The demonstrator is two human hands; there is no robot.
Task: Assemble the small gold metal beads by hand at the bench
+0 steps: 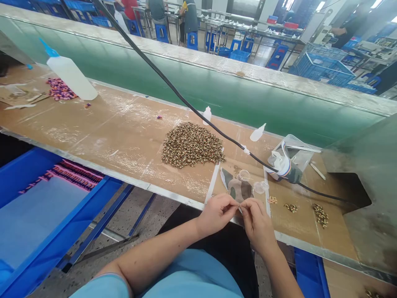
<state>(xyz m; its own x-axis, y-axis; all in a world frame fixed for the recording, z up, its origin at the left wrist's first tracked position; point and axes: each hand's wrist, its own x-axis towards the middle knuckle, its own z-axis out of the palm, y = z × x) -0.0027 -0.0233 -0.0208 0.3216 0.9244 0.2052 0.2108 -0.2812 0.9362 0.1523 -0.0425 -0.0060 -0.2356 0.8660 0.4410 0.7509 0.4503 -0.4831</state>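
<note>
My left hand (216, 213) and my right hand (257, 220) meet fingertip to fingertip at the table's front edge. Both are closed in a pinch, and whatever lies between the fingertips is too small to make out. Just beyond them lies a camouflage-patterned cloth piece (231, 182), with a small clear round dish (245, 175) on it and a second clear dish (261, 187) to its right. A big heap of small gold-and-dark curved pieces (192, 145) sits to the left. Right of my hands are small groups of pieces: pale ones (272, 200), dark-gold ones (290, 208) and more dark-gold ones (320, 216).
A black cable (173, 89) crosses above the table to a wrapped bundle (290, 170) by a clear plastic box (299, 151). Two small white bottles (207, 116) (258, 132) lie along the back. A large bottle (72, 76) leans far left near pink-purple pieces (60, 89). Blue trays (62, 231) sit below.
</note>
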